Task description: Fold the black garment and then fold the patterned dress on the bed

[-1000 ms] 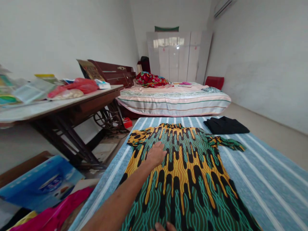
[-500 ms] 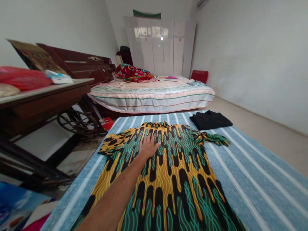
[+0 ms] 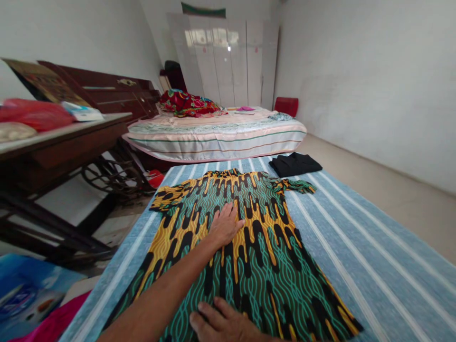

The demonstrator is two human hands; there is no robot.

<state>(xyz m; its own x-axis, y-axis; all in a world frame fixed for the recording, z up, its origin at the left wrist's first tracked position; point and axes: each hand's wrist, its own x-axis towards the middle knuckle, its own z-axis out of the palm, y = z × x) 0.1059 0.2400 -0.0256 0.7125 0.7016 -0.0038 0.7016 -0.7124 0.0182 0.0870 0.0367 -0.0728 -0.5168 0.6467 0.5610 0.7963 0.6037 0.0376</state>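
Observation:
A short-sleeved dress (image 3: 263,242) with a yellow, green and black wavy print lies spread out on a blue sheet with white stripes (image 3: 342,237). My left hand (image 3: 226,224) rests on its middle, palm down, fingers stretched out and touching the fabric. Lower down, near the bottom edge of the view, my right hand (image 3: 223,320) lies on the dress with its fingers spread. Neither hand grips anything. The left sleeve lies out flat, while the right sleeve looks bunched and narrow.
Folded black cloth (image 3: 295,164) lies at the sheet's far right. Beyond stands a bed (image 3: 221,140) with a red floral bundle (image 3: 188,103). On the left is a sewing-machine table (image 3: 67,137) with a red plastic bag (image 3: 39,114). A blue box (image 3: 28,294) sits at lower left.
My right hand has come into view at the bottom and lies on the dress. My left hand has slid down the dress toward me. The view has shifted slightly.

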